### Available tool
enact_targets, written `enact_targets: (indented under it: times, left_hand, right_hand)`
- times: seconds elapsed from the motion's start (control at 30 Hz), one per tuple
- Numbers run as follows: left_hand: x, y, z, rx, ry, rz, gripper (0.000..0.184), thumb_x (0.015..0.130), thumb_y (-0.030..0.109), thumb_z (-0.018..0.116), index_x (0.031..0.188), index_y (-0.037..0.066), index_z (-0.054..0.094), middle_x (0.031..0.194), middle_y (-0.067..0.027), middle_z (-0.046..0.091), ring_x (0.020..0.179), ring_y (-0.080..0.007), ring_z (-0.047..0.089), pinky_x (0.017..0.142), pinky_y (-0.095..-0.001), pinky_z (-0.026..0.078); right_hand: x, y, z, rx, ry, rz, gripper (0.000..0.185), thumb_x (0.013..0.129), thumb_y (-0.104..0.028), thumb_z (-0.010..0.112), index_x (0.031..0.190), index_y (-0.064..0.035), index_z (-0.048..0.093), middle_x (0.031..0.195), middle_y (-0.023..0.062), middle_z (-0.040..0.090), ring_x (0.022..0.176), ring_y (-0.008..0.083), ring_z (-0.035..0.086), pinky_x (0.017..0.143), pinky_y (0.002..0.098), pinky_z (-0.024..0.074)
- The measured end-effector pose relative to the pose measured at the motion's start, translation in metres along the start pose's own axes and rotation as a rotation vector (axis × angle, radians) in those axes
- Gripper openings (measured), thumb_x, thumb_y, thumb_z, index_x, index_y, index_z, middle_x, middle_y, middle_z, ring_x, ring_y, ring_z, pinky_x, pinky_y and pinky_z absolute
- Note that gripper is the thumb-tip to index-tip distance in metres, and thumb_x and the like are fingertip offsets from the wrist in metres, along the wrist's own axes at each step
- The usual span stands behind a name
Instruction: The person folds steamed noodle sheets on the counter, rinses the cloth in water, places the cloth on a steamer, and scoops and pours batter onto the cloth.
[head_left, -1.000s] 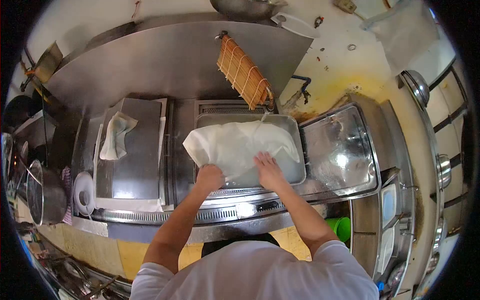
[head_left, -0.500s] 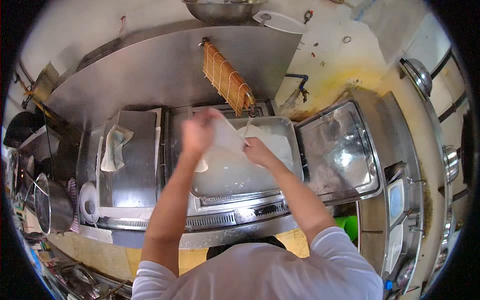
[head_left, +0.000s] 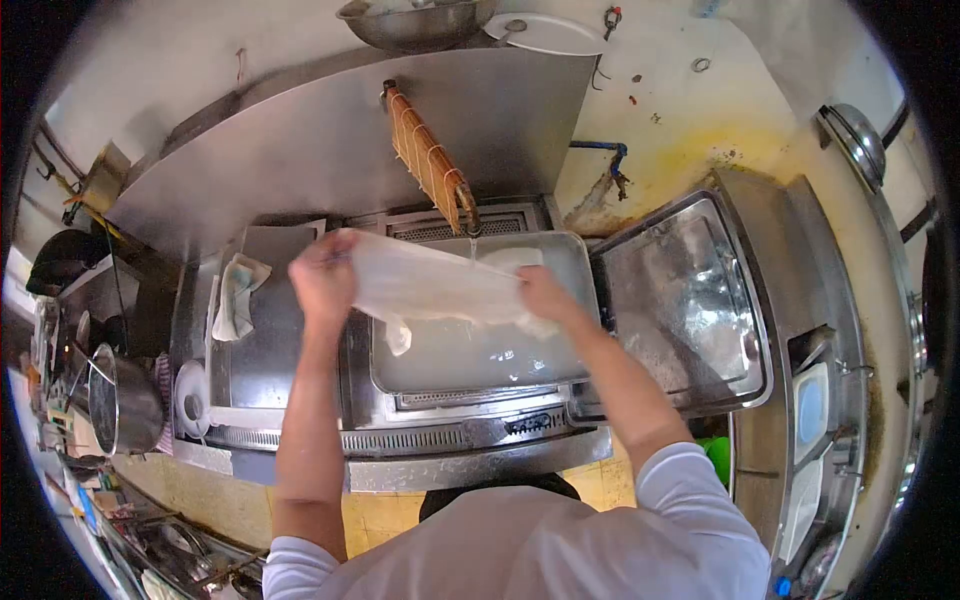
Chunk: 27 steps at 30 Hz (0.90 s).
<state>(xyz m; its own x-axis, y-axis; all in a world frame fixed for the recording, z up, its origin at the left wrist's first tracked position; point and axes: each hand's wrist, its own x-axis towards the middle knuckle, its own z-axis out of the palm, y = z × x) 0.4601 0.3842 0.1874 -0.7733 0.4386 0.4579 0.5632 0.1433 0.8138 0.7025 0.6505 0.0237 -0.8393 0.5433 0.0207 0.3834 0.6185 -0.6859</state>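
A white cloth (head_left: 430,282) is stretched between my two hands above a metal tray of cloudy water (head_left: 470,365). My left hand (head_left: 325,275) grips its left end, beyond the tray's left side. The right end is in my right hand (head_left: 545,293), over the right part of the tray. The cloth's lower part hangs down to the water. Water runs from a tap (head_left: 470,215) behind the cloth. A rolled bamboo mat (head_left: 425,150) hangs on the tap's pipe.
An empty metal tray (head_left: 680,300) leans at the right. A folded cloth (head_left: 238,298) lies on the metal surface at the left, near a white lid (head_left: 192,400) and a pot (head_left: 125,400). A metal bowl (head_left: 415,25) sits above the backsplash.
The cloth has come up out of the water and is now spread between my hands. My left hand has moved left and my right hand slightly right. The camera view has shifted a little.
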Motion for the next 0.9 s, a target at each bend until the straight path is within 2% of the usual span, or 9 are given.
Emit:
enact_targets:
  times: [0.13,0.2,0.27,0.4,0.5,0.6,0.67,0.73,0.9]
  left_hand:
    - [-0.022,-0.035,0.018,0.061,-0.047,0.033,0.023,0.081,-0.003,0.067,0.100,0.004,0.079,0.093,-0.0156,0.078,0.085,-0.0209,0.076,0.081,-0.0355,0.060]
    - [-0.048,-0.004,0.056,0.184,-0.163,0.195,0.026,0.078,-0.002,0.070,0.100,0.009,0.079,0.097,-0.0138,0.077,0.087,-0.0246,0.077,0.080,-0.0380,0.060]
    - [-0.056,0.028,0.082,0.194,-0.271,0.309,0.030,0.075,-0.003,0.070,0.100,0.012,0.080,0.100,-0.0112,0.077,0.090,-0.0283,0.076,0.083,-0.0392,0.060]
    - [-0.005,0.027,0.005,0.047,-0.070,-0.052,0.037,0.072,-0.013,0.059,0.102,0.001,0.078,0.098,-0.0160,0.078,0.084,-0.0173,0.073,0.080,-0.0321,0.058]
    - [0.003,-0.020,-0.027,0.117,0.039,0.009,0.032,0.076,-0.011,0.058,0.100,-0.001,0.078,0.092,-0.0146,0.078,0.083,-0.0177,0.073,0.078,-0.0314,0.058]
    - [-0.038,-0.028,0.018,0.298,-0.164,0.083,0.030,0.078,-0.006,0.065,0.102,0.006,0.079,0.098,-0.0169,0.077,0.086,-0.0259,0.076,0.081,-0.0344,0.059]
    - [-0.063,0.001,0.060,0.273,-0.265,0.201,0.033,0.077,-0.009,0.063,0.102,0.007,0.079,0.102,-0.0150,0.077,0.093,-0.0277,0.076,0.084,-0.0361,0.060]
    - [-0.064,0.039,0.070,0.231,-0.296,0.277,0.036,0.073,-0.011,0.062,0.101,0.005,0.078,0.101,-0.0158,0.077,0.094,-0.0295,0.076,0.084,-0.0374,0.060]
    - [-0.015,0.024,-0.021,0.140,-0.039,0.003,0.037,0.075,-0.015,0.057,0.101,0.001,0.078,0.098,-0.0159,0.078,0.093,-0.0190,0.075,0.083,-0.0319,0.058]
  right_hand:
    - [-0.007,-0.018,-0.041,-0.193,-0.141,0.153,0.023,0.085,-0.006,0.057,0.100,0.0005,0.074,0.101,0.0263,0.072,0.095,0.0408,0.070,0.088,0.0455,0.0551]
    - [0.003,-0.067,-0.006,0.186,0.211,-0.217,0.021,0.086,-0.006,0.061,0.101,-0.0009,0.073,0.100,0.0264,0.071,0.092,0.0367,0.071,0.086,0.0440,0.0553]
    - [0.018,-0.122,0.020,0.696,0.089,-0.306,0.020,0.087,-0.006,0.063,0.104,0.0002,0.071,0.097,0.0246,0.072,0.087,0.0332,0.070,0.082,0.0419,0.0549]
    - [0.000,-0.037,0.034,0.159,0.000,-0.128,0.018,0.088,-0.006,0.062,0.102,0.0034,0.069,0.096,0.0262,0.071,0.083,0.0358,0.068,0.079,0.0433,0.0533]
    - [-0.013,0.047,-0.003,-0.269,-0.017,0.048,0.020,0.083,-0.005,0.062,0.100,0.0011,0.070,0.098,0.0241,0.073,0.089,0.0343,0.070,0.080,0.0442,0.0542]
    - [-0.006,-0.026,-0.019,-0.207,-0.012,-0.035,0.025,0.082,-0.008,0.063,0.104,0.0002,0.071,0.110,0.0246,0.071,0.103,0.0389,0.069,0.094,0.0469,0.0540]
    - [0.000,-0.103,-0.002,0.389,0.134,-0.266,0.024,0.080,-0.006,0.065,0.102,0.0009,0.071,0.106,0.0246,0.072,0.102,0.0374,0.070,0.092,0.0456,0.0544]
    - [0.005,-0.146,0.011,0.566,-0.101,-0.146,0.027,0.081,-0.006,0.065,0.107,0.0012,0.071,0.108,0.0255,0.072,0.103,0.0362,0.071,0.094,0.0435,0.0542]
    - [-0.007,-0.003,0.015,0.070,0.083,-0.099,0.023,0.085,-0.008,0.062,0.105,0.0008,0.070,0.103,0.0254,0.071,0.092,0.0411,0.069,0.085,0.0463,0.0544]
